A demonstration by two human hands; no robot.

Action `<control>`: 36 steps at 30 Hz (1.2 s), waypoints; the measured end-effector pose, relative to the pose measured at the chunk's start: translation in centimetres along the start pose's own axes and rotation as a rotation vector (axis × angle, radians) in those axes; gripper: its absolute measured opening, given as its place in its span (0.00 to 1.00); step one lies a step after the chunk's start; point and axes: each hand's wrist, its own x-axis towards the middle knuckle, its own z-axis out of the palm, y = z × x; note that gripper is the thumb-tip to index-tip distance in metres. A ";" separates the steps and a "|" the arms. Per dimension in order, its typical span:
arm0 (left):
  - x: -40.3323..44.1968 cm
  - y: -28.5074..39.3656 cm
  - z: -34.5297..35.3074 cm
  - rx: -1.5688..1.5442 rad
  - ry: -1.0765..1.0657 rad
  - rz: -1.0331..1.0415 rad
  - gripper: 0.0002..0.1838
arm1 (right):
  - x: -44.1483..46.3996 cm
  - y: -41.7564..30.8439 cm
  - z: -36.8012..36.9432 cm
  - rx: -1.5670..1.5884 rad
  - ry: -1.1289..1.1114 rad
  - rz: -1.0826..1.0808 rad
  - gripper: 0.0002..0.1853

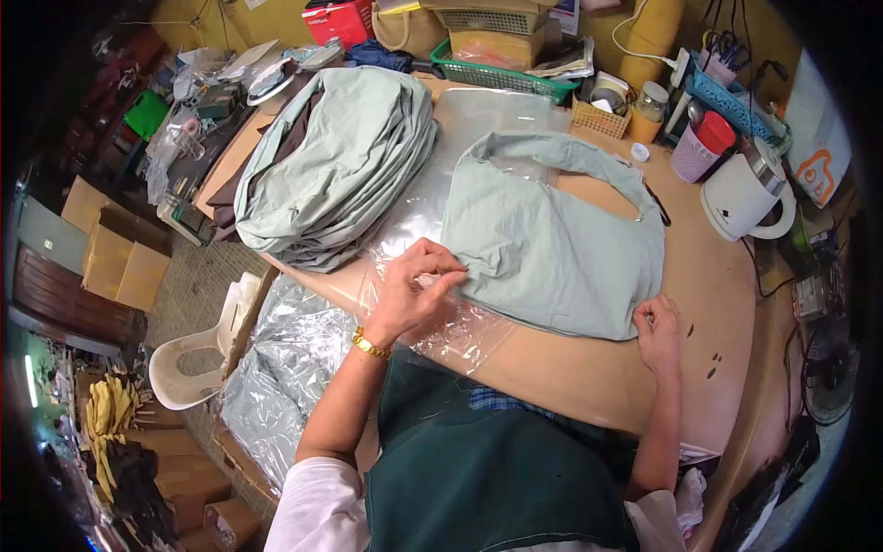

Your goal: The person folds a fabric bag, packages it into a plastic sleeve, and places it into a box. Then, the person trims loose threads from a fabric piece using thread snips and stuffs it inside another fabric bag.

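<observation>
A pale green cloth bag (561,239) with a curved strap lies flat on the brown table (589,373), partly over clear plastic sheets (478,345). My left hand (418,287), with a gold watch on its wrist, pinches the bag's left edge between thumb and fingertips. At the lower right corner of the bag, my right hand (657,333) has its fingers curled closed on the cloth. To the left sits a thick pile of similar pale green cloth bags (340,166).
Behind stands a green basket (506,78) with boxes. At the right are a white kettle (747,193), a lilac cup (692,155) and a jar (649,110). Plastic-wrapped goods (285,368) and a white chair (198,354) are at the left.
</observation>
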 end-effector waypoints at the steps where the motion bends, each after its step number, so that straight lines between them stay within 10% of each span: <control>1: 0.1 0.4 0.3 0.035 -0.050 -0.034 0.08 | 0.1 0.1 0.3 -0.004 -0.001 0.000 0.04; 6: 0.5 -0.3 1.9 0.191 -0.173 -0.108 0.08 | -0.8 0.2 0.7 -0.001 0.154 -0.091 0.07; 12: 0.5 0.2 2.1 0.190 0.155 0.209 0.08 | -0.8 -0.8 0.4 0.437 0.590 -0.117 0.02; 22: 0.4 2.2 1.3 0.375 0.222 0.209 0.07 | -0.7 0.9 -1.5 0.313 0.471 0.009 0.02; 24: -0.4 1.7 2.1 -0.121 0.209 -0.120 0.06 | -1.0 0.5 -1.2 0.547 0.541 0.127 0.05; 34: -0.6 -0.3 2.5 -0.626 0.027 -0.451 0.13 | -0.7 -1.1 -1.6 0.192 0.436 0.285 0.07; 36: -0.5 1.0 2.4 -0.582 -0.013 -0.501 0.14 | -0.2 -5.5 -2.8 -0.103 0.590 -0.059 0.17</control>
